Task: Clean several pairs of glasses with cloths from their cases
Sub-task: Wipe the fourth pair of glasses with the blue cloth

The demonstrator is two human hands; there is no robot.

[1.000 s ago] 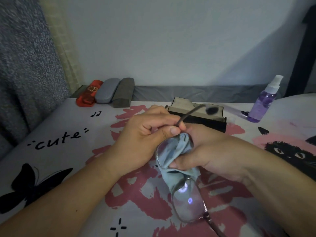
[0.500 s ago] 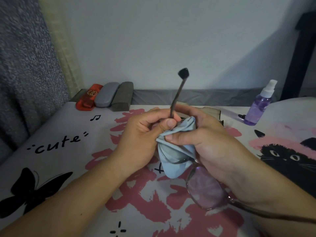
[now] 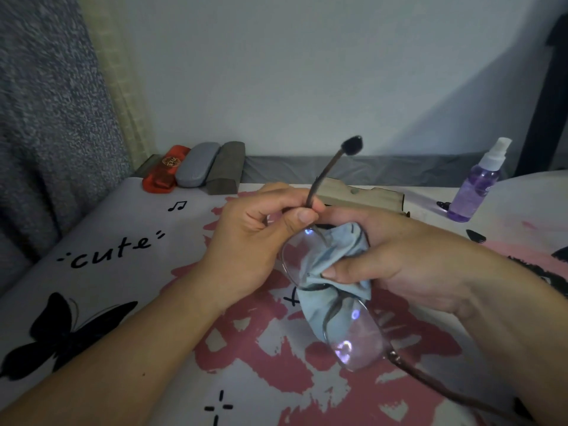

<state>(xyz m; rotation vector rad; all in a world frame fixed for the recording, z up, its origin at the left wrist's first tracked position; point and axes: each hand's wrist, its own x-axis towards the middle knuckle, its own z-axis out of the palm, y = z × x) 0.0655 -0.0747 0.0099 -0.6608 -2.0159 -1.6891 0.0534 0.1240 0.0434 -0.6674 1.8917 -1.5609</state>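
Your left hand (image 3: 258,241) pinches the glasses (image 3: 332,290) at the hinge, fingers curled round the temple arm (image 3: 325,170), which sticks up and away from you. Your right hand (image 3: 408,259) pinches the blue cloth (image 3: 335,256) over the upper lens, thumb pressing on the near side. The frame's long axis runs diagonally from your left fingers down toward your right forearm. The lower lens (image 3: 356,336) hangs bare, nearer your right hand, so that hand likely slides down to it next. Closed cases (image 3: 196,169) sit far left at the wall, spray bottle (image 3: 475,186) far right.
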